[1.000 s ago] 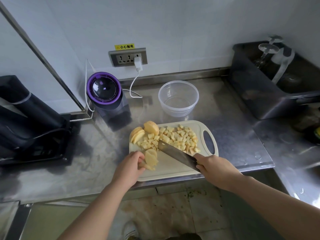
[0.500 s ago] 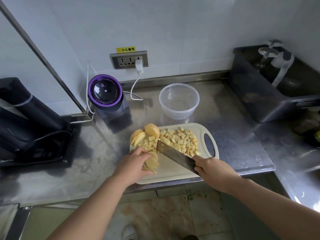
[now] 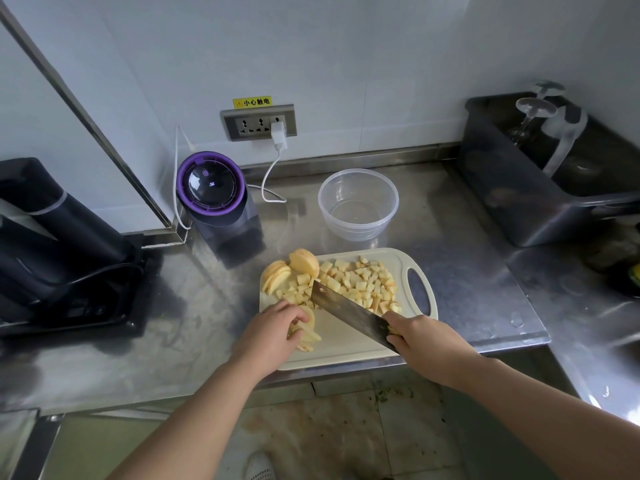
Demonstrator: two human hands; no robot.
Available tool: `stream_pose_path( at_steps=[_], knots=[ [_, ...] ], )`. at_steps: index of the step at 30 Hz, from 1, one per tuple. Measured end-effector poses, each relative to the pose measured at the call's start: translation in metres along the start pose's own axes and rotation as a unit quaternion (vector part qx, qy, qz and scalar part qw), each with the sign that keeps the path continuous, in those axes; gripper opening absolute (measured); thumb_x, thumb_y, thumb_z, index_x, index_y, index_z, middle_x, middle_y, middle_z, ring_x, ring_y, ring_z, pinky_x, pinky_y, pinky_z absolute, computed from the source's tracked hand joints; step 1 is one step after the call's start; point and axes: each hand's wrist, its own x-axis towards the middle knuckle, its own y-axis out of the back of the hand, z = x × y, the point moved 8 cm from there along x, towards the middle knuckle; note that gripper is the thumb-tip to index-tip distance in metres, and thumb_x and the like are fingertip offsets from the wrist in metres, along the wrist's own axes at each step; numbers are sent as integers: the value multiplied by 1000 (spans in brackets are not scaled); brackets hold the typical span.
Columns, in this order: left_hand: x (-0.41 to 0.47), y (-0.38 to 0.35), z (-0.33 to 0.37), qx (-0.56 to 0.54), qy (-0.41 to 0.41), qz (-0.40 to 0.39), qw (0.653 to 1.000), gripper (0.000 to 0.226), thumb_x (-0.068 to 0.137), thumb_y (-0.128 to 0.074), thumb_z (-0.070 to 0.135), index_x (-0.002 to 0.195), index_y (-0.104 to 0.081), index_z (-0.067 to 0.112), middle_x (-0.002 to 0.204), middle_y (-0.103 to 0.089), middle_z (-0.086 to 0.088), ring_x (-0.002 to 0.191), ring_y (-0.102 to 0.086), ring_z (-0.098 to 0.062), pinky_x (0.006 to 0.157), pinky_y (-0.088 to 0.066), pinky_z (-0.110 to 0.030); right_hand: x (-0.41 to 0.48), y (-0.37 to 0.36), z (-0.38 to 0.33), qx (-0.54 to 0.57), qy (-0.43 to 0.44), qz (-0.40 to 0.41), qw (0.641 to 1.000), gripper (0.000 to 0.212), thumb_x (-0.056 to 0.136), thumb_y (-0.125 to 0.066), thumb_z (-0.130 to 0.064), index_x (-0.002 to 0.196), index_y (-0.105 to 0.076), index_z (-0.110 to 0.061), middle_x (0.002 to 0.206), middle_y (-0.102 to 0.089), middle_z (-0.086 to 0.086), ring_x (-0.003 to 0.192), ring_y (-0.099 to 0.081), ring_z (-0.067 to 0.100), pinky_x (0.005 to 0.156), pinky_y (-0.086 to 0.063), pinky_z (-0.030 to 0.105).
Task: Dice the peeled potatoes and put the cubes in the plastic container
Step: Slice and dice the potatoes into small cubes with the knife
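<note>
Since 1 second ago, the left hand point(image 3: 273, 336) has slid over the potato slices point(image 3: 308, 336) and hides more of them.

From the head view, its fingers curl down and hold that small stack on the cutting board point(image 3: 346, 348). The right hand point(image 3: 427, 344) holds the knife point(image 3: 346, 310), fingers closed tight round the handle. The blade slants across the board, just beside the left fingers.

That is the big danger, I think. If the stack slips, the blade could hit a fingertip.

A pile of potato cubes point(image 3: 360, 282) lies at the back of the board, touching the blade. A push from the knife could knock some onto the worktop point(image 3: 467, 271).

The board sits right at the worktop's front edge. A hard chop could shove it toward the floor.

The plastic container point(image 3: 356, 230) waits just behind the board, with no cubes in it yet. More potato pieces point(image 3: 277, 277) rest at the board's back left corner.
</note>
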Motion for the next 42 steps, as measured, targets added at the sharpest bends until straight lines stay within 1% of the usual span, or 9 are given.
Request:
stream_pose_path(
  at_steps=[4, 7, 13, 21, 24, 27, 31, 36, 42],
  knots=[
    [4, 9, 4, -48, 9, 22, 999, 18, 93, -60, 20, 111, -61, 23, 111, -57, 13, 99, -56, -2, 85, -50, -21, -1, 0, 2, 0, -2, -4, 1000, 27, 105, -32, -31, 130, -41, -24, 92, -51, -6, 71, -54, 10, 60, -46, 19],
    [9, 27, 6, -81, 8, 40, 996, 20, 91, -62, 15, 110, -62, 22, 104, -59, 12, 98, -56, -1, 83, -50, -19, 0, 1, 2, -5, -3, -5, 1000, 28, 105, -33, -32, 132, -40, -24, 92, -50, -7, 66, -51, 7, 55, -42, 16],
    [14, 23, 16, 34, -65, -43, 996, 21, 94, -58, 18, 113, -61, 25, 111, -63, 15, 99, -59, -1, 85, -51, -23, 2, 4, 0, -4, -3, -3, 1000, 30, 105, -33, -33, 134, -40, -25, 92, -48, -9, 63, -48, 4, 56, -42, 15],
    [8, 4, 7, 23, -48, -90, 995, 35, 91, -64, 25, 125, -60, 24, 126, -60, 11, 112, -56, -4, 95, -45, -20, 0, 1, -1, -9, -7, -12, 1000, 29, 105, -32, -32, 132, -40, -25, 95, -52, -6, 72, -54, 8, 61, -46, 19],
    [1, 0, -5, 52, -40, -119, 991, 48, 86, -68, 39, 130, -56, 27, 130, -54, 16, 113, -53, -5, 95, -45, -22, -2, -2, -1, -28, -20, -29, 999, 27, 106, -30, -31, 130, -40, -24, 98, -53, -3, 75, -55, 11, 66, -50, 22],
    [-5, -9, -8, 112, -64, -143, 981, 49, 87, -66, 39, 133, -52, 30, 133, -48, 18, 115, -51, -6, 96, -45, -27, -3, -6, -1, -37, -30, -42, 998, 26, 106, -33, -30, 131, -39, -24, 105, -59, -2, 77, -57, 10, 68, -53, 23],
    [-7, -17, -4, 136, -86, -125, 979, 40, 94, -57, 33, 134, -52, 31, 135, -46, 15, 114, -51, -10, 94, -46, -30, -3, -11, -5, -41, -33, -52, 997, 24, 105, -33, -26, 128, -40, -25, 106, -61, 0, 85, -62, 15, 75, -57, 29],
    [-12, -18, -6, 133, -93, -81, 983, 39, 96, -53, 35, 135, -52, 33, 133, -47, 15, 111, -53, -13, 93, -47, -31, 0, -17, -17, -50, -17, -54, 997, 26, 104, -39, -22, 129, -39, -25, 97, -58, -1, 80, -61, 14, 73, -57, 28],
    [-25, -8, -23, 138, -65, -27, 988, 41, 95, -54, 37, 136, -52, 32, 130, -49, 13, 107, -56, -15, 93, -47, -28, 12, -18, -39, -78, 4, -53, 996, 30, 100, -41, -13, 127, -38, -24, 94, -60, 4, 79, -63, 22, 73, -58, 37]
  ],
)
